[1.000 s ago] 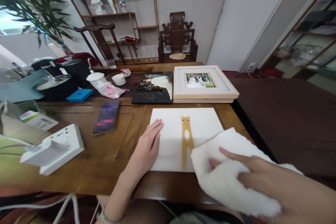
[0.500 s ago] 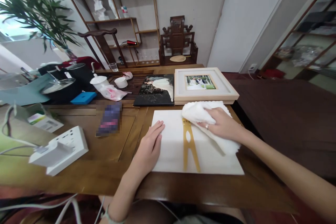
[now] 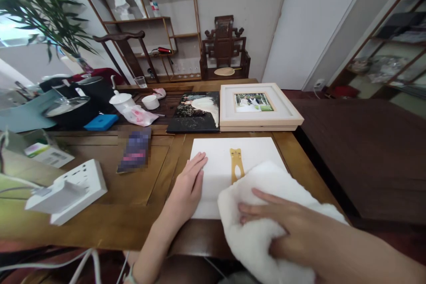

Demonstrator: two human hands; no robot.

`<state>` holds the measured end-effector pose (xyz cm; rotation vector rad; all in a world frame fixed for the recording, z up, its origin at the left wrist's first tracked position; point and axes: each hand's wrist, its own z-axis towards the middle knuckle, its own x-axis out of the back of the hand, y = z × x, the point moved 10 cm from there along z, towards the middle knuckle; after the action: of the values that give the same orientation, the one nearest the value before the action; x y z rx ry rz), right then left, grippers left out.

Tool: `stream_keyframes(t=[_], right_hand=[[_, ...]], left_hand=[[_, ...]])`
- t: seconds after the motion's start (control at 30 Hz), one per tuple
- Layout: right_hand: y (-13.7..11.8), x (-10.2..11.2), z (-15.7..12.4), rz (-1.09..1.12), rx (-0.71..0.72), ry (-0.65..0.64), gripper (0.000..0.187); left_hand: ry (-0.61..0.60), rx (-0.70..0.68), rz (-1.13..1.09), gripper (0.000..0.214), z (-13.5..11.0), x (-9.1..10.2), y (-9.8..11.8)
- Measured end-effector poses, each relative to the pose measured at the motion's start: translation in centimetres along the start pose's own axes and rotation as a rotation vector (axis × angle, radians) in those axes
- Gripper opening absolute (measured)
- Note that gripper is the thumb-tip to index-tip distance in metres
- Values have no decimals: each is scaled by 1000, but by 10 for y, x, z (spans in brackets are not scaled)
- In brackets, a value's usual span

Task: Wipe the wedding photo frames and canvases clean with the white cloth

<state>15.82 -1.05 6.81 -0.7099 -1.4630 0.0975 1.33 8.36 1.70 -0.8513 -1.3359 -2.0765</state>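
Note:
A white rectangular board (image 3: 213, 177) lies on the wooden table in front of me. Fixed on its back is a yellow easel stand leg (image 3: 237, 162), its lower part now covered. My left hand (image 3: 188, 186) rests with fingers stretched out along the board's left edge. Bunched in my right hand (image 3: 276, 222) is a white towel (image 3: 246, 191), pressed over the board's lower right part and hanging past the near edge. The towel hides the board's lower right corner.
Behind the board are a wooden picture frame (image 3: 261, 124) and a dark photo panel (image 3: 196, 113). To the left are a white power strip (image 3: 80, 188), a pixelated dark item (image 3: 135, 148), a blue box (image 3: 100, 122), white cups (image 3: 150, 102) and a black pot (image 3: 71, 113).
My right hand has drawn the towel from the board's upper right toward me, uncovering the stand's top and covering its legs. My left hand stays in place on the board.

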Motion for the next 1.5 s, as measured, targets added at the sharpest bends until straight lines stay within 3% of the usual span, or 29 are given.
stream_keyframes(t=[0.1,0.23,0.37,0.5,0.7,0.8,0.87,1.0,1.17,1.27,1.37,1.5], right_hand=[[34,19,3,31,-132,143,31],[82,45,15,-159,-281,384,25],[105,55,40,-221,-304,452,21],[91,45,56,-255,-209,383,29],[21,0,41,-330,14,193,26],[-13,-8,30,-335,104,178,21],[-22,-5,27,-290,123,184,16],[8,7,35,-124,-18,170,24],[77,36,52,-294,-299,299,29],[97,48,66,-341,-355,340,28],[89,47,81,-369,-325,327,28],[46,17,86,-406,-177,241,32]], left_hand=[[-13,15,18,40,0,0,-1],[-12,9,27,39,0,1,1],[-8,7,29,40,1,1,3],[-17,7,20,42,1,0,1],[-18,3,6,42,0,0,0],[-16,-1,-3,42,0,0,0],[-17,-4,-4,42,0,-1,-1],[-27,0,9,43,0,-2,-1],[-17,12,-2,44,0,-1,-1],[-16,30,-20,44,0,-1,-1],[-17,37,-39,43,0,0,-1],[-39,41,-64,44,0,0,0]])
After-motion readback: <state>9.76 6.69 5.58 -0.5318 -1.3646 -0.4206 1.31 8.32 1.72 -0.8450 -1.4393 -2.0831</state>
